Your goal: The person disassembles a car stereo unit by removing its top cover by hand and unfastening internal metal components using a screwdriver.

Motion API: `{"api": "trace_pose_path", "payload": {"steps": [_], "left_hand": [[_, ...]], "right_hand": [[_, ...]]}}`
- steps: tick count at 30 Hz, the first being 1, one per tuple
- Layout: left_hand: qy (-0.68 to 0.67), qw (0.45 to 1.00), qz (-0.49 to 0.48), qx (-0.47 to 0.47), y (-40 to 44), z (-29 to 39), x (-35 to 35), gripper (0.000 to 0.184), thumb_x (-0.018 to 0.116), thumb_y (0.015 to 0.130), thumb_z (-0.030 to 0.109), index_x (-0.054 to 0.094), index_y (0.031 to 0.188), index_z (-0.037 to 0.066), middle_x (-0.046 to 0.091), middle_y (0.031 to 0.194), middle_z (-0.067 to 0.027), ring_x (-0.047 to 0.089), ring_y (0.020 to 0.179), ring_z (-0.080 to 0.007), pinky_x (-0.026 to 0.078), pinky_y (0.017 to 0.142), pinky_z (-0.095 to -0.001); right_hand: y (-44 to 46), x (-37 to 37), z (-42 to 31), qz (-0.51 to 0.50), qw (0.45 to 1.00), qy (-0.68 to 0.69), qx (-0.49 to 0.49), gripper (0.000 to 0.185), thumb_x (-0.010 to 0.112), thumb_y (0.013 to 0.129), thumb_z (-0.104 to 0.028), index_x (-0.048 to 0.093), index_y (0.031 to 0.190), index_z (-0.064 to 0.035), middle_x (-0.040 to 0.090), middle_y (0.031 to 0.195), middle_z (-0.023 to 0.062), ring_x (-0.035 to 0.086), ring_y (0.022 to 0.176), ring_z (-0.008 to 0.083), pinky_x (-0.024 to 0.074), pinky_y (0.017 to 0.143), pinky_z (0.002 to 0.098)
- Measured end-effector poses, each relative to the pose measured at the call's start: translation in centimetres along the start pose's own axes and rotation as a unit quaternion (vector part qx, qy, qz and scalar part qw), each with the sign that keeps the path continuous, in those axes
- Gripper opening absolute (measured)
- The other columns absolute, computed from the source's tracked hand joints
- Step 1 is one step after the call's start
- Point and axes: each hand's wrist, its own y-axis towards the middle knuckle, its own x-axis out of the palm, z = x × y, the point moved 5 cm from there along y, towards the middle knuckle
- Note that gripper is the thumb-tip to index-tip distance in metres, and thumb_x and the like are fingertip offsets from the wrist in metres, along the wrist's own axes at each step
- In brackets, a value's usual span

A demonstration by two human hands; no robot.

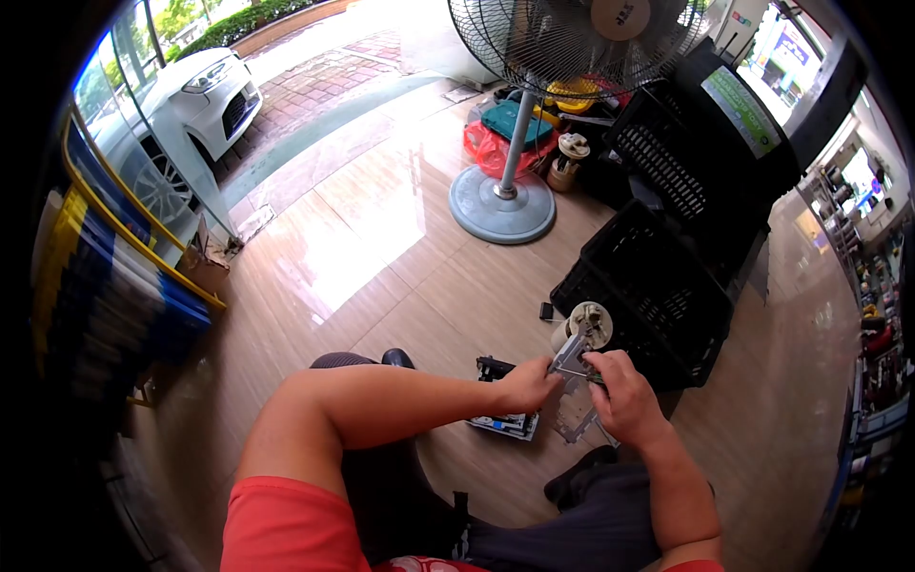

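Observation:
Between my two hands is a grey metal bracket-like part point(569, 354). My left hand point(532, 385) is closed on its left side. My right hand point(624, 393) has its fingers pinched round a thin tool with a green handle point(596, 377), whose shaft points left toward the metal part. Below, on the floor, lies an opened device point(513, 424) with black and silver parts, partly hidden by my left forearm. A flat metal frame point(576, 419) is beneath my hands. Just beyond them stands a round cream-coloured part point(591, 324).
Black plastic crates point(648, 286) stand at the right, beyond my hands. A fan on a round grey base point(502, 214) stands ahead, with a red bag point(486, 151) behind it. A yellow-framed rack point(143, 250) is at the left. A white car point(205, 100) is outside.

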Motion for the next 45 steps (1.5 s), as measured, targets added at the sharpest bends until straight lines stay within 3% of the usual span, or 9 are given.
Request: {"api": "trace_pose_path", "payload": {"steps": [16,25,28,30,45], "left_hand": [[0.017,1.000,-0.001,0.024,0.6,-0.5,0.2,0.037,0.051,0.097,0.026,0.054,0.113,-0.007,0.065,0.082,-0.0173,0.064,0.067,-0.0230,0.051,0.059,-0.0377],[0.034,0.999,0.010,0.015,0.7,-0.6,0.0,0.037,0.051,0.098,0.027,0.052,0.117,-0.005,0.064,0.081,-0.0179,0.063,0.062,-0.0239,0.050,0.055,-0.0382],[0.029,0.999,0.014,0.014,0.4,-0.1,-0.2,0.037,0.051,0.098,0.028,0.052,0.116,-0.005,0.064,0.081,-0.0184,0.063,0.060,-0.0247,0.050,0.055,-0.0390],[0.032,0.999,0.012,-0.004,0.0,0.3,-0.3,0.037,0.051,0.094,0.027,0.056,0.110,-0.006,0.067,0.091,-0.0264,0.068,0.083,-0.0387,0.053,0.074,-0.0463],[0.019,1.000,0.005,0.006,0.0,0.3,-0.1,0.036,0.051,0.095,0.025,0.055,0.113,-0.005,0.067,0.087,-0.0242,0.069,0.076,-0.0353,0.054,0.066,-0.0451]], "right_hand": [[-0.1,0.0,0.4,0.006,1.000,-0.004,0.009,0.046,0.070,0.078,0.001,0.055,0.121,-0.0045,0.060,0.099,0.0166,0.062,0.086,0.0358,0.0512,0.072,0.0408],[0.1,-0.1,0.0,0.030,0.999,-0.027,0.004,0.020,0.072,0.077,-0.003,0.060,0.092,-0.0038,0.060,0.084,0.0142,0.061,0.076,0.0346,0.0497,0.065,0.0405],[0.0,0.1,0.3,0.024,0.999,-0.028,0.009,0.019,0.073,0.077,-0.002,0.060,0.091,-0.0042,0.060,0.083,0.0139,0.061,0.076,0.0346,0.0498,0.065,0.0407],[0.0,0.1,0.3,0.024,0.999,-0.024,0.010,0.020,0.073,0.076,-0.002,0.060,0.091,-0.0045,0.060,0.084,0.0140,0.061,0.076,0.0347,0.0500,0.066,0.0408],[0.2,0.1,-0.2,-0.007,1.000,0.004,0.000,0.027,0.065,0.078,0.004,0.057,0.104,-0.0028,0.057,0.098,0.0180,0.061,0.087,0.0378,0.0516,0.074,0.0425]]}}
